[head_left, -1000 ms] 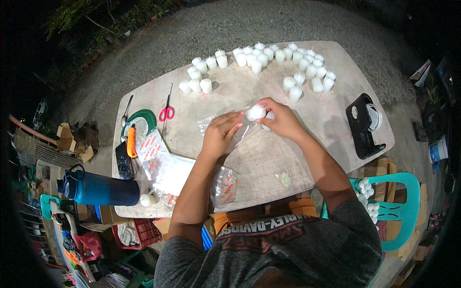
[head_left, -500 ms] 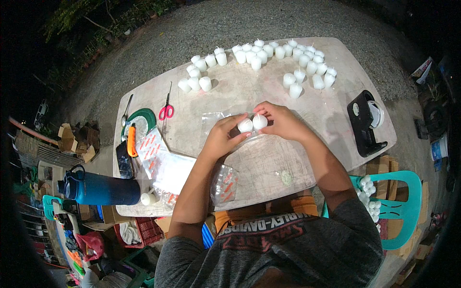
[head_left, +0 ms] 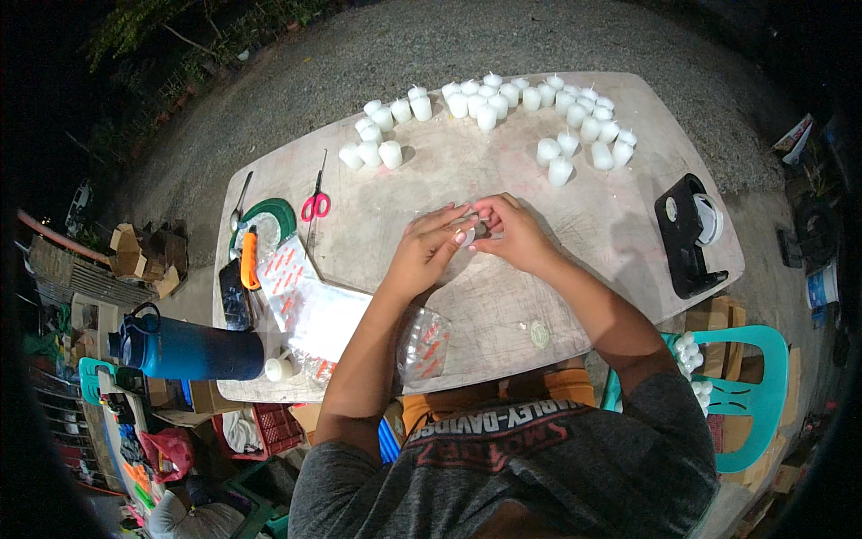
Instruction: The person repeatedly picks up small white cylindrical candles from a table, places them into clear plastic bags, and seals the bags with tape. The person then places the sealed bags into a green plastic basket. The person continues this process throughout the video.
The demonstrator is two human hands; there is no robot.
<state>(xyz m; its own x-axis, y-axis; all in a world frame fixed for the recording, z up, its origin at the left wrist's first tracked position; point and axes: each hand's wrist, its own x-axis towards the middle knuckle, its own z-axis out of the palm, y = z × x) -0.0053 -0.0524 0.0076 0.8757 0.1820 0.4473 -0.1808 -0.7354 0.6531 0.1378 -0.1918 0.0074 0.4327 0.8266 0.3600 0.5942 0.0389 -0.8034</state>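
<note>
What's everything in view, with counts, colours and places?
Candles: over twenty, white, far side
Table: one, pale, centre
Spoon: one, silvery, table left
Scissors: one, pink-handled, right of spoon
Ring: one, green, below spoon
Tool: one, orange, by ring
Phone: one, dark, left edge
Bottle: one, blue, lower left
Packaging: several, clear, lower left
Tape dispenser: one, black, right edge
Right chair: one, green, beside table
Crate: one, red, lower left
Cardboard boxes: several, brown, around table
Item between hands: count unclear, whitish, mostly hidden
Shirt: one, dark grey, bottom
Left hand: one, bare, centre
Right hand: one, bare, centre
</note>
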